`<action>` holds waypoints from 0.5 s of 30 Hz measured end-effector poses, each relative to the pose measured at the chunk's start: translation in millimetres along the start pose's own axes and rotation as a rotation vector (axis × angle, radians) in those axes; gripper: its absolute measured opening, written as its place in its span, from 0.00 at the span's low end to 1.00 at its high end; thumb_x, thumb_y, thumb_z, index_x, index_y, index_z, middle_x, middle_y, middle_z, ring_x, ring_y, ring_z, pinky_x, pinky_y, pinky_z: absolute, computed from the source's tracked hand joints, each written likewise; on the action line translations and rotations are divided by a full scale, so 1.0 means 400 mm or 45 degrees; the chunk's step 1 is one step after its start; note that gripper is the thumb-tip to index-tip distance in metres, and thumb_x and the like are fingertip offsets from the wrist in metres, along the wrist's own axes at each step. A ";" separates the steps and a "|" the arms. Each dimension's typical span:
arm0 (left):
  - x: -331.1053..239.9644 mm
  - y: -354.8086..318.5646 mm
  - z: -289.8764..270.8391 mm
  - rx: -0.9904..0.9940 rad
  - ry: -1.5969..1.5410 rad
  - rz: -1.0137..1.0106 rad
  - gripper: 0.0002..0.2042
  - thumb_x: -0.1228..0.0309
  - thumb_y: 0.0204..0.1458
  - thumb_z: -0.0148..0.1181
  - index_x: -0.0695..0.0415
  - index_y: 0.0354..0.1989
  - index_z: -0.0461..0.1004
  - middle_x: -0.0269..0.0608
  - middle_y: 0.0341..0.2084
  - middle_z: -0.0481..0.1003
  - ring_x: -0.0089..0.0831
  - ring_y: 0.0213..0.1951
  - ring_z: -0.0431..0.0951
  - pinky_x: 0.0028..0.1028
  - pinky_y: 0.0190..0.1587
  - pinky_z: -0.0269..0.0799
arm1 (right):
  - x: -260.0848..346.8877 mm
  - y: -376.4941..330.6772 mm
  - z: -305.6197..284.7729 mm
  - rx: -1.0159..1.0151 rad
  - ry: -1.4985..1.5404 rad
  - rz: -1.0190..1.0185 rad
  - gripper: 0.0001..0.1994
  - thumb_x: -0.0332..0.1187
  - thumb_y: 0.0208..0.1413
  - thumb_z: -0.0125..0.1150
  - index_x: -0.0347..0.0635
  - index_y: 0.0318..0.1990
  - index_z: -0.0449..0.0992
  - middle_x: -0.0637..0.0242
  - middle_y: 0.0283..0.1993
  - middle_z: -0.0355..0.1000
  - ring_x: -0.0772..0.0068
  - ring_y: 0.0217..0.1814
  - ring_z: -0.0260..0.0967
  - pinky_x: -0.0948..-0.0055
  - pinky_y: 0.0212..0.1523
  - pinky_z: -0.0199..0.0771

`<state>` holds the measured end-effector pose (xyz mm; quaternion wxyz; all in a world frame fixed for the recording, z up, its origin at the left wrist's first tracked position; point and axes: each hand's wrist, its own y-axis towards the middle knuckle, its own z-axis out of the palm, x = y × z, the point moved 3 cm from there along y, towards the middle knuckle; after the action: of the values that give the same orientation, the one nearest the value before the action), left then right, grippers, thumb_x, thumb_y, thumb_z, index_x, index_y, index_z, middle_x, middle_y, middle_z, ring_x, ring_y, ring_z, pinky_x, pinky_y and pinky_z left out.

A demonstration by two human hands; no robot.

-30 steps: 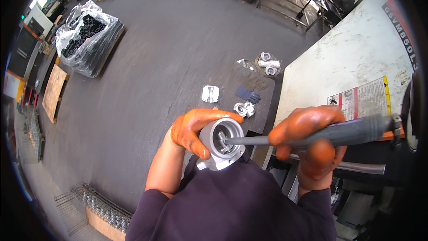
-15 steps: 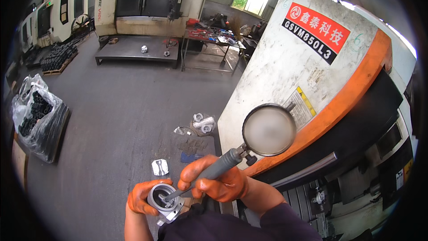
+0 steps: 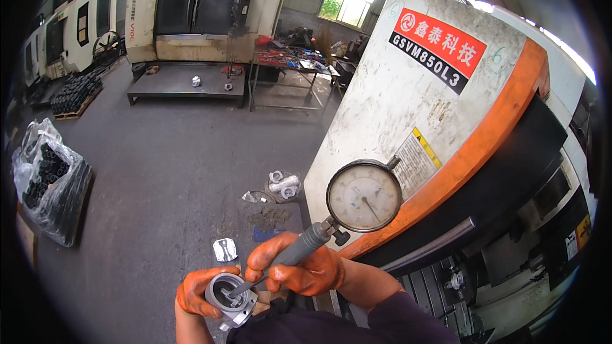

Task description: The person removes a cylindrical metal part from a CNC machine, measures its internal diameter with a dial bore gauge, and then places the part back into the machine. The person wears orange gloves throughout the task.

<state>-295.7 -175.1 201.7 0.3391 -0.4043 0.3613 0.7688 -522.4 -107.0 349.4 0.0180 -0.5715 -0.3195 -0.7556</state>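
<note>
My right hand (image 3: 312, 272), in an orange glove, is closed around the grey grip of a dial bore gauge (image 3: 297, 248). Its round dial (image 3: 364, 195) tilts up to the right, and the needle now reads plainly against the pale face. The thin stem slants down into the bore of a silver metal housing (image 3: 245, 309), where the measuring head shows against the inner wall. Gripping this housing by its left side is my left hand (image 3: 192, 293), also in an orange glove, with the thumb below the rim. Part of the housing's underside is hidden.
A silver metal block (image 3: 224, 250) lies just beyond my left hand. Farther off are bagged metal parts (image 3: 284, 185) and a blue cloth (image 3: 270, 234). A large white and orange machine (image 3: 363, 102) stands close on my right. Wrapped black parts (image 3: 54, 178) sit on the left.
The view has shifted slightly, so the surroundings sit a little lower and more to the left. The gauge dial has turned from a glaring blank to a readable face. Both grips stay the same.
</note>
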 end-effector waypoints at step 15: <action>-0.030 -0.001 0.015 0.041 0.024 0.068 0.50 0.63 0.32 0.87 0.77 0.63 0.65 0.56 0.52 0.78 0.40 0.55 0.79 0.37 0.61 0.72 | -0.001 0.004 0.011 -0.009 -0.042 0.043 0.14 0.24 0.68 0.48 0.29 0.58 0.68 0.49 0.52 0.75 0.77 0.40 0.74 0.75 0.40 0.78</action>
<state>-292.2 -172.7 214.3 0.3216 -0.3963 0.3874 0.7678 -517.8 -106.2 350.5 0.0234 -0.5892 -0.3074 -0.7469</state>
